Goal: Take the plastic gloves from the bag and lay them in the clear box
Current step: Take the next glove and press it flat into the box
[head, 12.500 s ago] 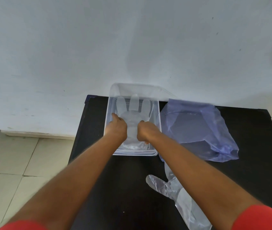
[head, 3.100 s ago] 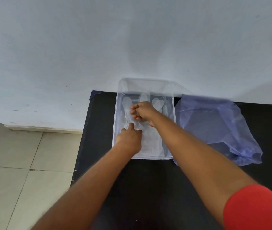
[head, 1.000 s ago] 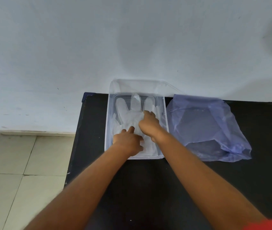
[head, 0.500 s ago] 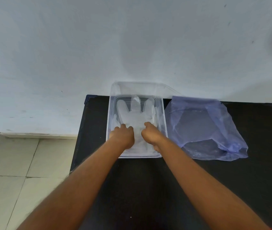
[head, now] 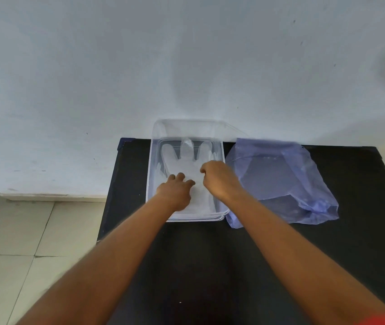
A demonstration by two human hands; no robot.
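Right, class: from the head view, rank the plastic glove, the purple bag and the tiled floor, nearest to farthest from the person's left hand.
1. Plastic glove: under the left hand, in the clear box.
2. Purple bag: right of the box.
3. Tiled floor: far left, below the table.

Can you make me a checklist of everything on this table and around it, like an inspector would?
Surface: black table, set against a wall.
Job's things: clear box at the table's back edge; plastic gloves lie flat inside it, fingers pointing to the wall. Bluish plastic bag lies right beside the box; whether any gloves are left inside cannot be told.
Clutter: nothing seen.
Grips: left hand presses flat on the gloves; right hand is curled over the gloves at the box's right side, but whether it pinches anything cannot be told.
Cables: nothing seen.
Surroundings: pale wall behind; tiled floor to the left.
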